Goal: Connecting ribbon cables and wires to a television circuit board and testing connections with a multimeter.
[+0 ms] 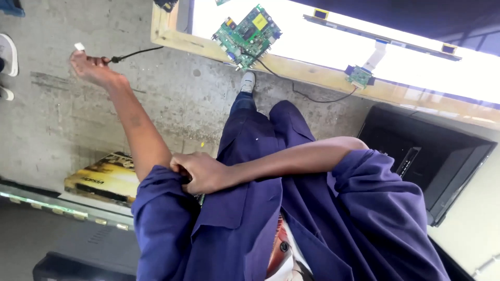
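Observation:
My left hand (pixel 95 68) is stretched out to the far left over the concrete floor, its fingers closed on a thin black cable (pixel 136 52) that ends in a small white plug (pixel 79 47). The cable runs back toward the wooden frame (pixel 172 37). My right hand (pixel 204 173) reaches across my chest and grips the blue sleeve (pixel 161 203) of my left arm, near the elbow. A green circuit board (pixel 247 35) lies on the edge of the bright white panel (pixel 312 41) ahead of my legs.
A smaller green board (pixel 359 76) with a white ribbon cable sits further right on the frame. A black screen housing (pixel 427 151) lies at the right. A yellow box (pixel 103 179) and a long strip lie at the left. A sandal (pixel 8 54) is at the far left edge.

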